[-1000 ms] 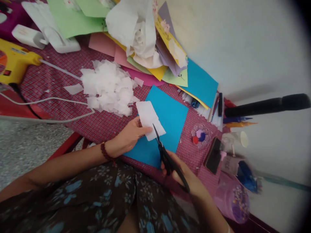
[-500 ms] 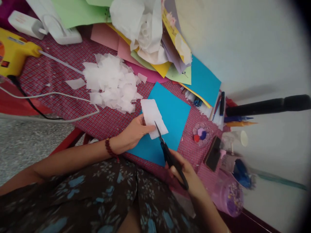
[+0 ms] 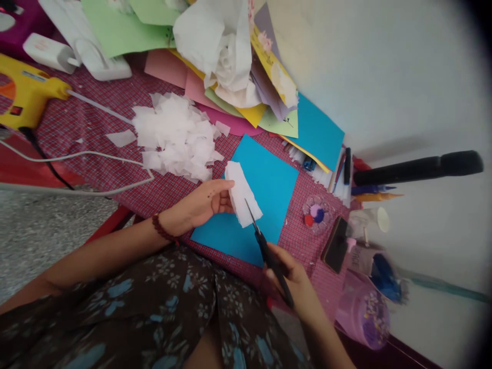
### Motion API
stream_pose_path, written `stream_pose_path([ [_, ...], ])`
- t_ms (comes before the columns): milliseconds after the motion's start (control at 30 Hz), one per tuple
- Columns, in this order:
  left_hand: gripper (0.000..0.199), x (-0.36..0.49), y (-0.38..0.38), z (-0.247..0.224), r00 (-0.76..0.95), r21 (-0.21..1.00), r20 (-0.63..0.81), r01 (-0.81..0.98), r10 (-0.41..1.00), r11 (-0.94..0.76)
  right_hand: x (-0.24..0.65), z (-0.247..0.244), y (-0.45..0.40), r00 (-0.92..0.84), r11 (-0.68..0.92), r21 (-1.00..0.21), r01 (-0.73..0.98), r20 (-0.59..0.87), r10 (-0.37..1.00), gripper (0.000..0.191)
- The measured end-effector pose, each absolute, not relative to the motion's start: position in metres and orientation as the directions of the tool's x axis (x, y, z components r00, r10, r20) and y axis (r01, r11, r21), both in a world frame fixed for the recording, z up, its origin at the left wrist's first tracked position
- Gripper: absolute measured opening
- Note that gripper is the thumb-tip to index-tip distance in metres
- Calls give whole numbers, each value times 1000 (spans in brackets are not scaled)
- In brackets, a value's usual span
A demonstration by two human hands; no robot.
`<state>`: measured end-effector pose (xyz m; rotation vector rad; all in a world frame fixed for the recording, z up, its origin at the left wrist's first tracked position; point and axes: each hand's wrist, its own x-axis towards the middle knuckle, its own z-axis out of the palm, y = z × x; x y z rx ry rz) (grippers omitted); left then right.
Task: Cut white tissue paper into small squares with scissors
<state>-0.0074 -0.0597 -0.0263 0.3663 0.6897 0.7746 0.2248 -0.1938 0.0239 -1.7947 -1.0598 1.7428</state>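
Note:
Between the thumb and fingers of my left hand (image 3: 209, 202) is a narrow white strip of thin paper (image 3: 242, 192), held by its left edge. My right hand (image 3: 288, 271) grips black-handled scissors (image 3: 269, 254). Their blades lie against the lower end of the paper and look closed or nearly so. Under both hands, a sheet of blue paper (image 3: 269, 174) lies on the checked tablecloth. Just beyond my left hand spreads a heap of small white paper pieces (image 3: 175, 133).
A yellow glue gun (image 3: 34, 92) with a glue stick lies at the left, near a white cable. Coloured papers (image 3: 165, 66) and crumpled white paper (image 3: 215, 41) pile up at the back. At the right are a phone (image 3: 335, 245), a purple jar (image 3: 357, 312) and a wall (image 3: 415, 92).
My left hand has shifted its hold higher up the paper's left side, and its thumb has moved up. The paper looks narrower and tilted. The camera view has shifted slightly.

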Motion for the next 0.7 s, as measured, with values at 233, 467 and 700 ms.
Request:
stream_pose_path([
  [233,38,-12,-52,-20,552,620,-434,-390,712,681,223,24,-198,-34,-561,-781,273,-591,806,53],
  [467,32,-4,-54,-19,479,611,-490,-409,729,678,227,18,-202,-44,-531,-800,280,-563,825,50],
  [700,30,1,-59,-20,455,641,-449,-436,769,632,234,15,-202,-212,-560,-814,155,-581,786,61],
])
